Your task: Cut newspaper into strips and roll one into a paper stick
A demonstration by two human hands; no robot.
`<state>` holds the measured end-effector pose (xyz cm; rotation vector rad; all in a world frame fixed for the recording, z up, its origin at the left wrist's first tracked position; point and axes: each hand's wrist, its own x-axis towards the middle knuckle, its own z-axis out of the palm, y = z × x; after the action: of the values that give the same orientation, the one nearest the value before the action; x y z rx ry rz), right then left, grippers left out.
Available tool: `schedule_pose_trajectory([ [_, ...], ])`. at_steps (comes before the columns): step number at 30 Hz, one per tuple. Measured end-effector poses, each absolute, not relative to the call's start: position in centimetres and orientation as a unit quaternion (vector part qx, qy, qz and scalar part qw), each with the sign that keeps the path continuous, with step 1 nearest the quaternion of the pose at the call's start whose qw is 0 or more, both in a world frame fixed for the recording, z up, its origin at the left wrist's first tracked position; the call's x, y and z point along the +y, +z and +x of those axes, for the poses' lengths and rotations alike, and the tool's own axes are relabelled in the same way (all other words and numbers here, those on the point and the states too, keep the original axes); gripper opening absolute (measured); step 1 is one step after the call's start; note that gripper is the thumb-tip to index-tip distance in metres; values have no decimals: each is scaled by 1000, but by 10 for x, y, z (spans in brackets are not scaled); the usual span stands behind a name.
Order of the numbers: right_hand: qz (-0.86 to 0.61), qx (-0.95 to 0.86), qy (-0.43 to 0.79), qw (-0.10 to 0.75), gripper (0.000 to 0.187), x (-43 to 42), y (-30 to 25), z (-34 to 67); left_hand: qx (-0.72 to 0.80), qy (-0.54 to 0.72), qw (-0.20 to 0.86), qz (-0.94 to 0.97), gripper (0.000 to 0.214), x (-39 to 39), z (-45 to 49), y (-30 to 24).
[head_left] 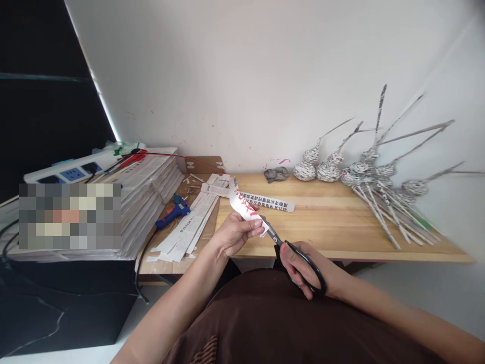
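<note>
Nearest, the right hand (301,270) grips black-handled scissors (278,241), their blades at the end of a curled paper strip (239,203) pinched in the left hand (237,231), near the front edge of the table (322,232). Pale wood stretches rightward to rolled paper sticks (384,215) ending just short of that edge; leftward lies a blue glue gun (173,213). Beyond, gourd-shaped woven pieces (305,170) line the wall (246,76)

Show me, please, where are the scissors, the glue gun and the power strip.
Scissors (276,239): head view, on the pivot.
Glue gun (172,215): head view, on the blue body.
Power strip (73,175): head view, on a blue socket.
</note>
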<state>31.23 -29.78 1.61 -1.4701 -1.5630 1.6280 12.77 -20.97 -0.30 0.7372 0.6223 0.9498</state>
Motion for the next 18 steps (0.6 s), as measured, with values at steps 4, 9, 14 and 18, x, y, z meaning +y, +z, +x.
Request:
schedule_pose_trajectory([
  [4,-552,-575,568,206,70,-300,17,317,279,430,792,331,36,-207,125,-3],
  [9,-533,-589,574,198,65,-300,13,324,264,435,801,316,22,-200,121,-1],
  [14,-511,-578,599,215,64,-301,14,324,271,452,790,315,14,-198,119,0],
  [18,-469,-576,628,233,64,-301,12,324,270,446,793,316,14,-201,121,1],
])
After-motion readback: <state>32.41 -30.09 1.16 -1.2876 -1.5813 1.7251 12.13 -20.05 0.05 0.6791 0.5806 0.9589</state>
